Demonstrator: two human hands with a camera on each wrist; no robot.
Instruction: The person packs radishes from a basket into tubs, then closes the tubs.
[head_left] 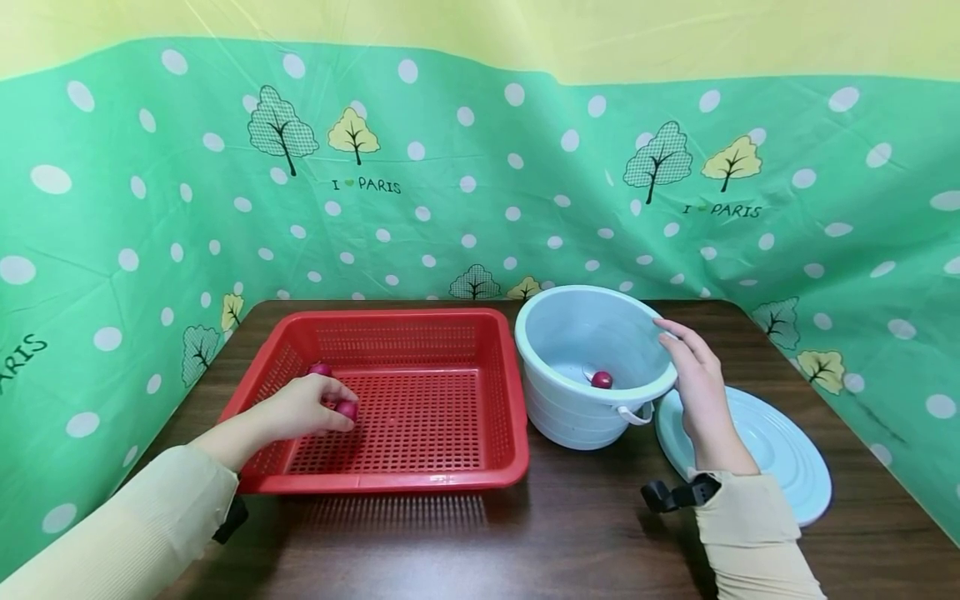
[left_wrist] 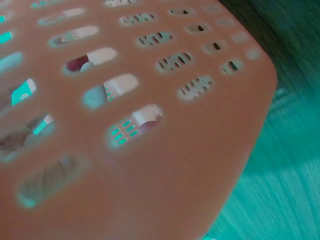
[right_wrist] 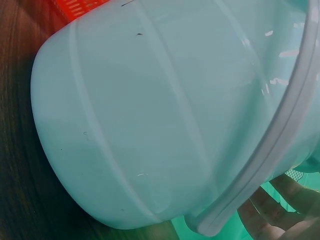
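My left hand (head_left: pixel 303 407) reaches into the red basket (head_left: pixel 513 450) and pinches a small round purplish-red fruit or vegetable (head_left: pixel 347 409); its exact kind is unclear. Another like it (head_left: pixel 320 368) lies just beyond that hand, partly hidden. On the right, my right hand (head_left: pixel 701 392) rests its fairly straight fingers on the rim of the pale blue bucket (head_left: pixel 577 417). One round purplish-red piece (head_left: pixel 602 380) sits inside the bucket. In the left wrist view the slotted basket wall (left_wrist: pixel 175 160) hides most of the left hand. Fingers (right_wrist: pixel 265 215) show beside the bucket in the right wrist view.
A pale blue lid (head_left: pixel 780 450) lies flat right of the bucket, partly under the right forearm. The bucket's white handle (head_left: pixel 636 414) hangs at its front right side. The dark wooden table (head_left: pixel 525 550) is backed by a green dotted cloth (head_left: pixel 450 217).
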